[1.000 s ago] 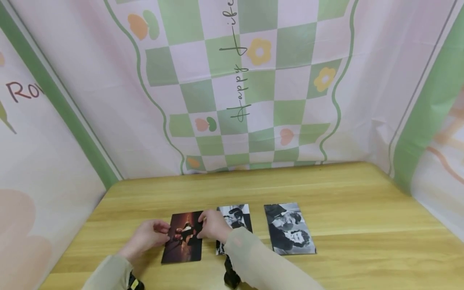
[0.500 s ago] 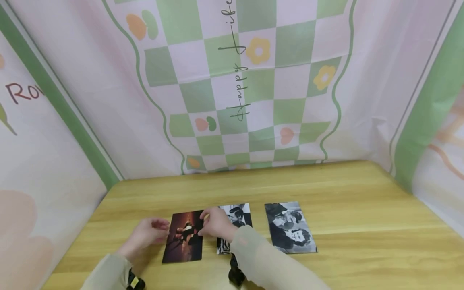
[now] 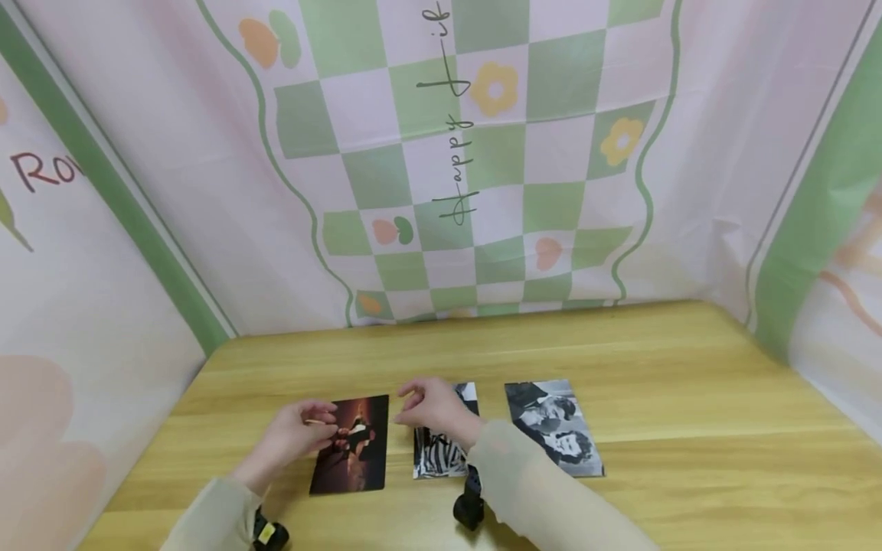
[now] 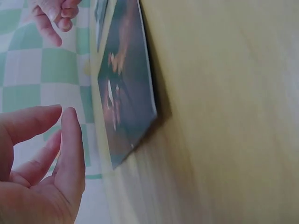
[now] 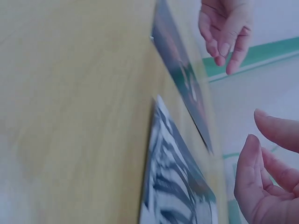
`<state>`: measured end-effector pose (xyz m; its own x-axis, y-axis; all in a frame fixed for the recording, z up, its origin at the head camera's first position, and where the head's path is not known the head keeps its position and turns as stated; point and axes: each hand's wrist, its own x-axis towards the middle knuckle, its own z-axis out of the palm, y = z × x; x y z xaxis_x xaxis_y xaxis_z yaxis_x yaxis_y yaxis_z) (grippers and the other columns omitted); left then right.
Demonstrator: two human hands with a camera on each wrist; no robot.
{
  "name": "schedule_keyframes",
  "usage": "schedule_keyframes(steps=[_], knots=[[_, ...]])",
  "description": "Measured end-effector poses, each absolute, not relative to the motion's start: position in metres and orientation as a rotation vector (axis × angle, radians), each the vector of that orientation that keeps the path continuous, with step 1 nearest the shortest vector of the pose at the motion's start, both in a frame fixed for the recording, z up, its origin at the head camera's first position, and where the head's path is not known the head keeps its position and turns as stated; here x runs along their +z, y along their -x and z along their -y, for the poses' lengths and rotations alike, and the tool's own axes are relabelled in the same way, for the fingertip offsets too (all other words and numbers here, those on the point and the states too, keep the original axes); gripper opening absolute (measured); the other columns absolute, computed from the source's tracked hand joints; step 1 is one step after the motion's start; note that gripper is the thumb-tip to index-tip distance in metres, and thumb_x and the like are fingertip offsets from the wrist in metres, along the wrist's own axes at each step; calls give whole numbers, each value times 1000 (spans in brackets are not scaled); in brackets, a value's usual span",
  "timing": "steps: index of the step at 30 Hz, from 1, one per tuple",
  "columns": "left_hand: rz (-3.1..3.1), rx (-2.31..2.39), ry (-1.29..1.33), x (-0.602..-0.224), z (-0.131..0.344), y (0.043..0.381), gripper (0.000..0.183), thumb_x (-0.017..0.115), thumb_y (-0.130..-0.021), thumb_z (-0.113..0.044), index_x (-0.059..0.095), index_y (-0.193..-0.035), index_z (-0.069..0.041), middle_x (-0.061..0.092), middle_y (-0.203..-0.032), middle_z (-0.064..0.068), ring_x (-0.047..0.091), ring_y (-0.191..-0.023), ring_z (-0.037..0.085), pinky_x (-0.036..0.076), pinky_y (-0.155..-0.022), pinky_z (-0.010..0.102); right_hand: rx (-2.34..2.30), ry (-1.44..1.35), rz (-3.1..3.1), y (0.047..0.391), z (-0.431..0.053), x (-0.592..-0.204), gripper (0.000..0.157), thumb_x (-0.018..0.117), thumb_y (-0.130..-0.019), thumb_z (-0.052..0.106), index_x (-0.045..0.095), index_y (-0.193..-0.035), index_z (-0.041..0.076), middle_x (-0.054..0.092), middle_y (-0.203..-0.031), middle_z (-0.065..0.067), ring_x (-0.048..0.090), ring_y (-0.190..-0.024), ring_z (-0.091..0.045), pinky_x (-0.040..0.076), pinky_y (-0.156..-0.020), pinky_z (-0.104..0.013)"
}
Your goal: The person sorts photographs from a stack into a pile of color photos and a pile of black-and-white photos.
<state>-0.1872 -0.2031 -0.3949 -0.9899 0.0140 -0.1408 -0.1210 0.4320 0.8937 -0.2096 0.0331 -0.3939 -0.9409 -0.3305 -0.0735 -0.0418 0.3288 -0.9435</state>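
Three photo cards lie in a row on the wooden table. The left one is a dark reddish photo (image 3: 361,463), the middle one a black-and-white photo with stripes (image 3: 437,459), and the right one a black-and-white photo of two people (image 3: 554,428). My left hand (image 3: 298,432) hovers over the dark photo's left edge, fingers relaxed, nothing held. Above the striped photo, hiding its upper part, is my right hand (image 3: 437,405), likewise with nothing between thumb and fingers. Both wrist views show the left hand (image 4: 42,172) and right hand (image 5: 268,186) apart from the cards.
A wood-grain table (image 3: 689,398) carries the cards. Behind it hangs a checked fabric backdrop (image 3: 496,161), with more printed cloth along both sides. Each wrist wears a small black device (image 3: 470,505) below the sleeve.
My right hand has come away from the dark photo's right edge and moved right, over the striped photo. My left hand has lifted slightly upward and right. The cards stay in place.
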Motion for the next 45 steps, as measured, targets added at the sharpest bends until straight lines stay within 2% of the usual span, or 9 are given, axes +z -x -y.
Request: schedule_keyframes(steps=[6, 11, 17, 21, 28, 35, 45], knots=[[-2512, 1662, 92, -389, 193, 184, 31, 60, -85, 8, 57, -117, 9, 61, -100, 18, 64, -82, 19, 60, -74, 32, -1677, 312, -2368, 210, -50, -388, 40, 74, -79, 7, 60, -115, -3, 61, -84, -8, 58, -68, -13, 57, -66, -32], [-2460, 1712, 47, -385, 178, 184, 32, 58, -87, 7, 56, -119, 9, 63, -105, 21, 65, -88, 24, 59, -75, 33, -1723, 298, -2354, 209, -65, -385, 41, 73, -79, 5, 59, -116, -4, 62, -85, -8, 58, -70, -12, 57, -67, -29], [-2350, 1836, -47, -384, 158, 185, 34, 60, -87, 5, 54, -120, 10, 61, -107, 23, 64, -89, 23, 59, -75, 30, -1700, 275, -2361, 204, -90, -382, 42, 72, -81, 8, 57, -119, -4, 62, -90, -8, 59, -76, -13, 56, -72, -28], [-2304, 1862, -115, -383, 146, 184, 33, 59, -88, 3, 53, -120, 11, 60, -107, 22, 63, -88, 21, 58, -75, 28, -1665, 214, -2406, 200, -103, -381, 40, 72, -81, 10, 59, -118, 0, 63, -90, -6, 59, -78, -14, 55, -73, -30], [-2268, 1889, -173, -384, 127, 182, 32, 60, -89, 1, 54, -118, 12, 60, -104, 22, 62, -86, 20, 58, -79, 40, -1672, 237, -2418, 194, -123, -380, 40, 71, -82, 8, 59, -118, -2, 63, -89, -6, 59, -78, -14, 55, -71, -30], [-2191, 1881, -244, -383, 105, 180, 34, 60, -90, -1, 53, -121, 11, 59, -109, 23, 62, -88, 18, 58, -78, 32, -1703, 274, -2394, 186, -146, -378, 42, 70, -83, 9, 55, -120, -6, 61, -93, -8, 59, -81, -16, 55, -74, -30], [-2114, 1880, -311, -384, 64, 178, 29, 61, -89, 0, 56, -116, 10, 62, -103, 19, 62, -82, 17, 58, -72, 27, -1724, 278, -2395, 179, -184, -376, 49, 68, -84, 9, 49, -124, -11, 61, -94, -9, 62, -83, -17, 57, -73, -29]])
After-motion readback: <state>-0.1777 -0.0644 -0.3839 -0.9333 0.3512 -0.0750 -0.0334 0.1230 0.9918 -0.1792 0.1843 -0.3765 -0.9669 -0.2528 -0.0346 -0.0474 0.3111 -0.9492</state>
